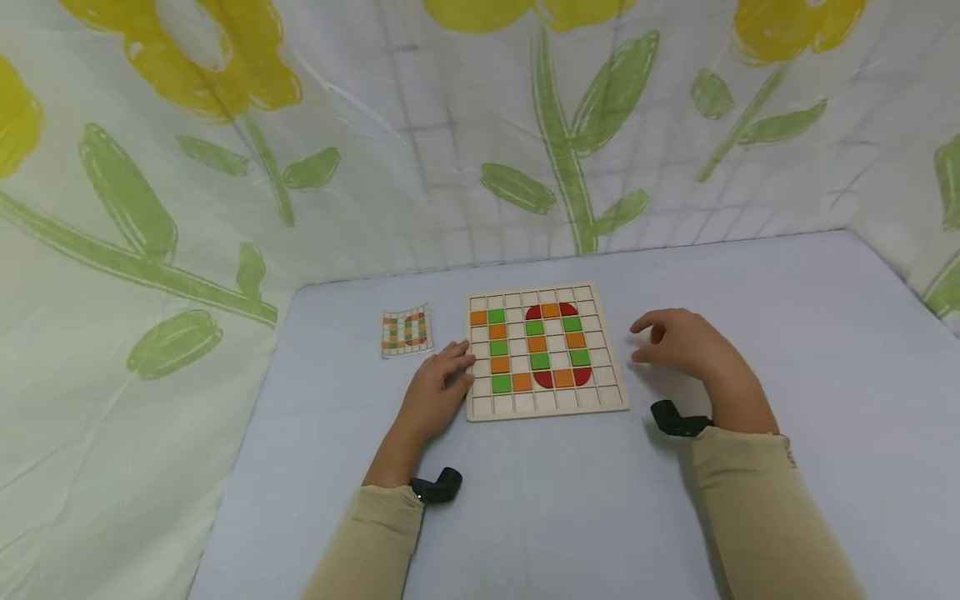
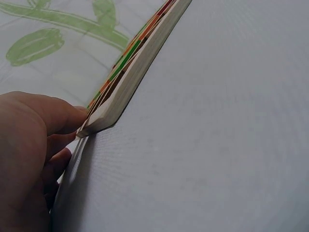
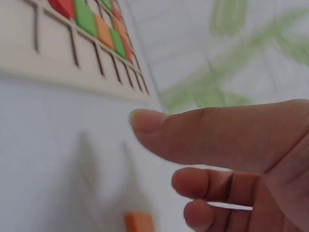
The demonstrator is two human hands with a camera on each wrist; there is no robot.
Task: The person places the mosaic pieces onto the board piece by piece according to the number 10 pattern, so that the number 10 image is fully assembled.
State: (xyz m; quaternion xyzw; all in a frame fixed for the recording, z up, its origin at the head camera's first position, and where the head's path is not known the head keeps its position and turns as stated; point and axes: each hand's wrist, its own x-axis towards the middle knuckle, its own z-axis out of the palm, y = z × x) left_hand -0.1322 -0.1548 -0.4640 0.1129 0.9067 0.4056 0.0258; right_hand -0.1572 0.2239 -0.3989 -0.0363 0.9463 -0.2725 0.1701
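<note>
A square wooden grid board [image 1: 555, 402] lies on the table, its slots partly filled with orange squares [image 1: 536, 343], green squares [image 1: 539, 361] and red rounded corner pieces [image 1: 582, 377]. My left hand [image 1: 437, 390] rests at the board's left edge, fingertips touching its side; in the left wrist view the thumb [image 2: 65, 113] is close to the board's corner. To the right of the board my right hand [image 1: 681, 343] hovers with thumb and fingers apart, holding nothing. Below that hand, in the right wrist view, an orange block [image 3: 139, 222] lies on the table, hidden in the head view.
Left of the board lies a small card [image 1: 406, 332] printed with a similar coloured grid pattern. The pale table [image 1: 540, 500] meets a white cloth backdrop [image 1: 360, 208] with yellow flowers and green leaves behind and at the sides.
</note>
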